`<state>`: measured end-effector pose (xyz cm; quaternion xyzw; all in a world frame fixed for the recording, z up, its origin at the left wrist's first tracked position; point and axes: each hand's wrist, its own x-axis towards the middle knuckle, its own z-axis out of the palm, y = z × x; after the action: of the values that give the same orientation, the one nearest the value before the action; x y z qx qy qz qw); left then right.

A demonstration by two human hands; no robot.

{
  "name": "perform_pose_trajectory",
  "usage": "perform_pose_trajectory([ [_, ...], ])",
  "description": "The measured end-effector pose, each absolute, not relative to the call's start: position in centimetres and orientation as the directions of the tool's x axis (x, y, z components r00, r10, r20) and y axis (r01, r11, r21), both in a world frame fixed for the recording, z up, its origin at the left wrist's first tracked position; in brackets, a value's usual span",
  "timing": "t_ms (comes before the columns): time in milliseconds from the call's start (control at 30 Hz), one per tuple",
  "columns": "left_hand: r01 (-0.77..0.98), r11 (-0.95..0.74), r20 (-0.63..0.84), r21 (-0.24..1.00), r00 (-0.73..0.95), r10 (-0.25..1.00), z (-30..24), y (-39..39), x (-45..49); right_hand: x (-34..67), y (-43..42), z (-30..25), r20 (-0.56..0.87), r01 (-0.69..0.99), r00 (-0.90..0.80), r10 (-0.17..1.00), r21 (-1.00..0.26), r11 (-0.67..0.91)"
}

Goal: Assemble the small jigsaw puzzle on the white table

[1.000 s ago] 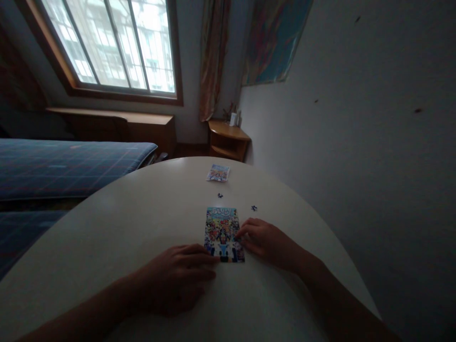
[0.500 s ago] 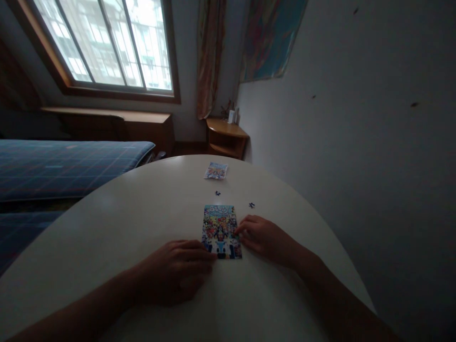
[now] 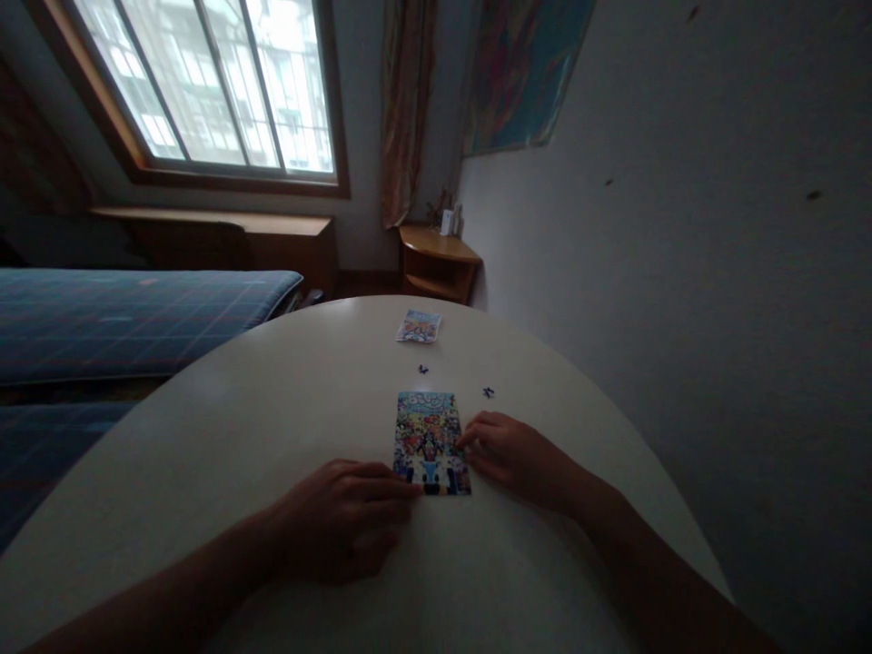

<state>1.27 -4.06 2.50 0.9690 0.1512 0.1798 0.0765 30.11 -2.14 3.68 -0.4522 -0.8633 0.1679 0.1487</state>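
A small, colourful picture sheet (image 3: 428, 436) with cartoon figures and large lettering at its top lies flat on the white table in front of me. My left hand (image 3: 361, 518) rests palm down with its fingers stretched out, fingertips on the sheet's lower left corner. At the right edge of the sheet is my right hand (image 3: 500, 450), fingers curled and tips drawn together; whatever they may pinch is too small to tell. Two small dark pieces, shaped like jigsaw pieces, lie beyond: one piece (image 3: 423, 370) above the sheet, another piece (image 3: 489, 392) beyond my right hand.
A creased, colourful packet (image 3: 419, 326) lies near the far edge of the round white table (image 3: 286, 400). Left of the table is a bed with a blue plaid mattress (image 3: 136, 318). A wooden corner shelf (image 3: 440, 254) stands behind it, and a wall (image 3: 681, 318) runs along the right.
Everything sits slightly further right in my view. Both hands and the picture sheet keep about the same places relative to each other.
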Motion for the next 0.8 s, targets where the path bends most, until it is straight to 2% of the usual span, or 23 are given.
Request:
perform_pose_trajectory([
  [433, 0.283, -0.937, 0.299, 0.205, 0.893, 0.335, 2.72, -4.27, 1.19, 30.0, -2.3, 4.3, 0.095, 0.731, -0.548, 0.831, -0.43, 0.531],
  [800, 0.289, -0.911, 0.251, 0.293, 0.897, 0.365, 2.5, -4.36, 0.53, 30.14, -1.96, 3.83, 0.101, 0.722, -0.558, 0.823, -0.43, 0.542],
])
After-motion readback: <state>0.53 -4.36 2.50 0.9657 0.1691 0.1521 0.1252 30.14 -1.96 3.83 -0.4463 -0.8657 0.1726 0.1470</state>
